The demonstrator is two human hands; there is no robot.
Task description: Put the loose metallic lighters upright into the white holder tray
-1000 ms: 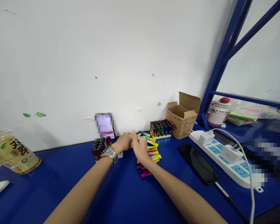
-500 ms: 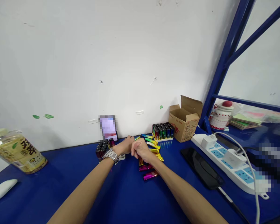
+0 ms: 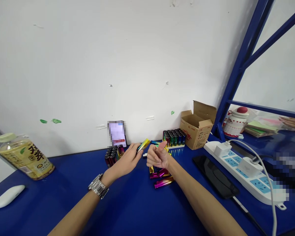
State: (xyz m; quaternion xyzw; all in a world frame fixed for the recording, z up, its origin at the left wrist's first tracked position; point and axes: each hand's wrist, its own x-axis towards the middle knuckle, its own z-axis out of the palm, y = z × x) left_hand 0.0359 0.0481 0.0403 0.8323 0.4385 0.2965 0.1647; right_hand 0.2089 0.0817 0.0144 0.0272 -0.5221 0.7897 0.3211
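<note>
My left hand (image 3: 126, 160), a metal watch on its wrist, grips a shiny gold-green lighter (image 3: 143, 145) lifted above the blue table (image 3: 127, 206). My right hand (image 3: 157, 156) is curled into a loose fist with the thumb up, close beside that lighter; a small light piece (image 3: 145, 155) shows at its fingertips, too small to name. Under the right hand lies a loose heap of metallic lighters (image 3: 161, 177) in pink, gold and green. A dark cluster of upright lighters (image 3: 113, 154) stands just behind my left hand.
A tray of upright lighters (image 3: 173, 138) and an open cardboard box (image 3: 198, 126) stand by the wall. A black phone (image 3: 215, 176) and a white power strip (image 3: 245, 170) lie right. A drink bottle (image 3: 24, 156) and white mouse (image 3: 6, 196) sit left. Another person's hand (image 3: 293, 123) shows at far right.
My hands, joined together low over the heap, have come apart and risen. The left hand now holds a gold-green lighter up, and the right has drawn back into a fist.
</note>
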